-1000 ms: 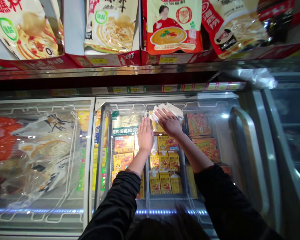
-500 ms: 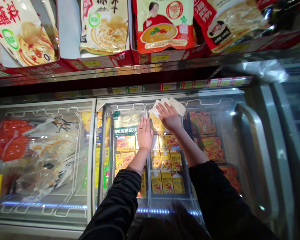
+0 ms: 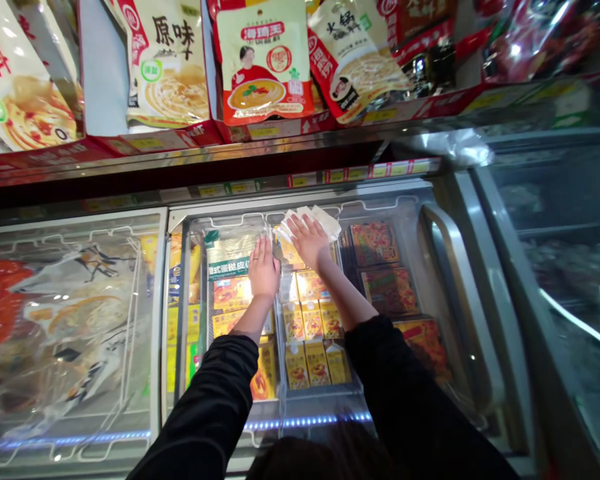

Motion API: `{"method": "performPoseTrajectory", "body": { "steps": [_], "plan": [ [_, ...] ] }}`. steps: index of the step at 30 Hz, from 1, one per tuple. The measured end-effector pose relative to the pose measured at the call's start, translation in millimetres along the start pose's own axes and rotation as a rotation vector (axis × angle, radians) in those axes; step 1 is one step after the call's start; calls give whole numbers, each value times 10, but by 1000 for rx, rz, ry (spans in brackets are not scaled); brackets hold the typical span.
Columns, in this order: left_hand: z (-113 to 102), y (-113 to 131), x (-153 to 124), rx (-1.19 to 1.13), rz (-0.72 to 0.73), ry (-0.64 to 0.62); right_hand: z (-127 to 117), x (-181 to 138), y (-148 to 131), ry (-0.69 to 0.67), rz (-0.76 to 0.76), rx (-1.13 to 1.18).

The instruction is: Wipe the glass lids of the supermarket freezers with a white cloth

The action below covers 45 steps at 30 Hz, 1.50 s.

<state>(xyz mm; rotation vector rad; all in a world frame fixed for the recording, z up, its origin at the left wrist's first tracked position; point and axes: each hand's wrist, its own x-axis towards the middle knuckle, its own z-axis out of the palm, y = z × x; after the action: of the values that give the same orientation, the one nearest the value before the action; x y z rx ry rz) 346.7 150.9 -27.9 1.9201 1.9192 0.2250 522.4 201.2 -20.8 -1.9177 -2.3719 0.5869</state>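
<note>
My left hand (image 3: 263, 268) lies flat, fingers together and stretched out, on the glass lid (image 3: 380, 373) of a chest freezer. My right hand (image 3: 307, 239) presses flat on a white cloth (image 3: 323, 219) near the lid's far edge, fingers spread over it. Under the glass lie yellow boxes (image 3: 310, 320) in rows and a green-labelled packet (image 3: 229, 257). Both arms wear black sleeves.
A second glass lid (image 3: 70, 320) to the left covers bagged food. A curved metal handle (image 3: 455, 287) runs along the lid's right side. A shelf (image 3: 180, 153) above the freezer holds hanging food pouches (image 3: 263, 63) in red cartons. Another freezer (image 3: 570, 267) stands at right.
The view has shifted right and up, so hands and freezer sit further left in frame. Both hands stay on the glass, the right still on the cloth.
</note>
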Motion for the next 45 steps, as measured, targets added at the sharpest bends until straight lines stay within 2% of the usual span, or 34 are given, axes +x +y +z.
{"method": "performPoseTrajectory", "body": {
  "steps": [5,8,10,14,16,18,21,25,27,30,32,34,36,38,41,43,45],
  "plan": [
    [9,7,3,12,4,36,-16,152,101,21,-76,31],
    [7,-3,-9,20,1,42,7,169,141,58,-38,76],
    [7,-7,-14,22,-7,33,10,149,144,59,-32,107],
    [18,-3,2,41,-15,24,-42,-34,237,79,-124,150],
    [21,-3,15,50,-16,24,-54,-202,350,153,-78,143],
    [5,-5,11,55,-11,26,-30,-378,473,235,48,121],
    [-64,19,-56,57,22,19,40,-558,595,264,200,79],
    [-127,243,-129,31,258,-71,87,-585,605,223,185,40],
    [-86,462,-39,14,367,-95,91,-562,593,234,171,42],
    [43,789,297,0,382,-93,109,-544,609,251,184,63],
    [116,895,549,-5,359,-103,132,-546,636,255,208,70],
    [144,879,703,-3,353,-121,152,-554,660,251,229,67],
    [135,789,706,8,325,-115,163,-562,672,238,238,61],
    [125,709,591,20,246,-80,164,-565,672,224,236,56],
    [167,724,415,12,174,-75,161,-559,667,216,228,48],
    [210,803,431,-10,243,-110,164,-553,670,217,231,48],
    [227,859,576,-27,351,-148,167,-550,681,211,238,56]
  ]
}}
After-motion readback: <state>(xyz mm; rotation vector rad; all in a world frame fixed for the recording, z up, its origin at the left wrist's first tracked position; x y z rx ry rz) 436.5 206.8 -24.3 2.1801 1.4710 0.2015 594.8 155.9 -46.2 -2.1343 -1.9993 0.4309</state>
